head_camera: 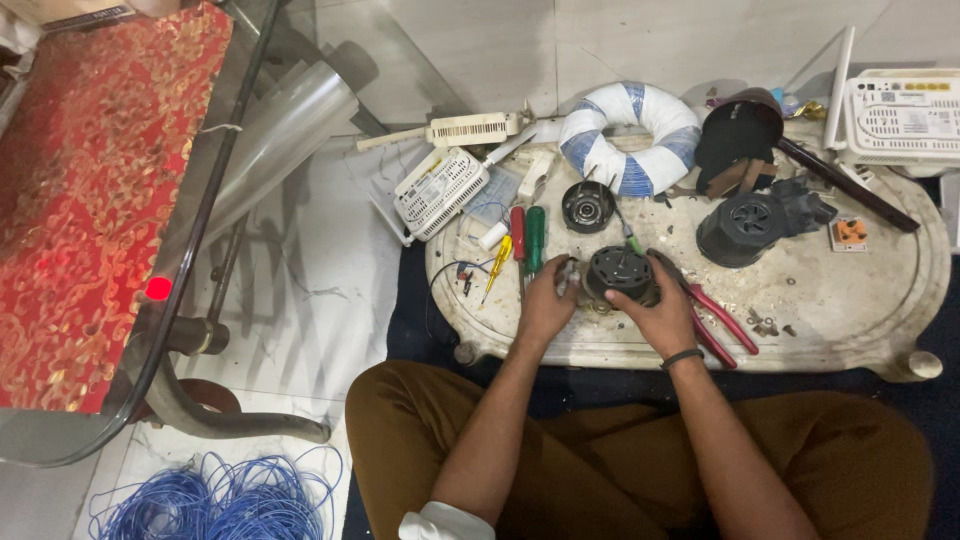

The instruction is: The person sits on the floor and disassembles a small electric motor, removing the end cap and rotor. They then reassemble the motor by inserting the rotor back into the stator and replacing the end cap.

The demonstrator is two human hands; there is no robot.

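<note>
1. A round black motor housing [620,274] sits on the low oval marble counter [850,300], near its front edge.
2. Red-handled pliers [722,322] lie just right of it.
3. Green and red screwdrivers [534,238] lie to its left.
4. A white-and-blue wrapped ring [630,135] lies behind.
5. A blue wire coil [220,500] lies on the floor, far left.
</note>
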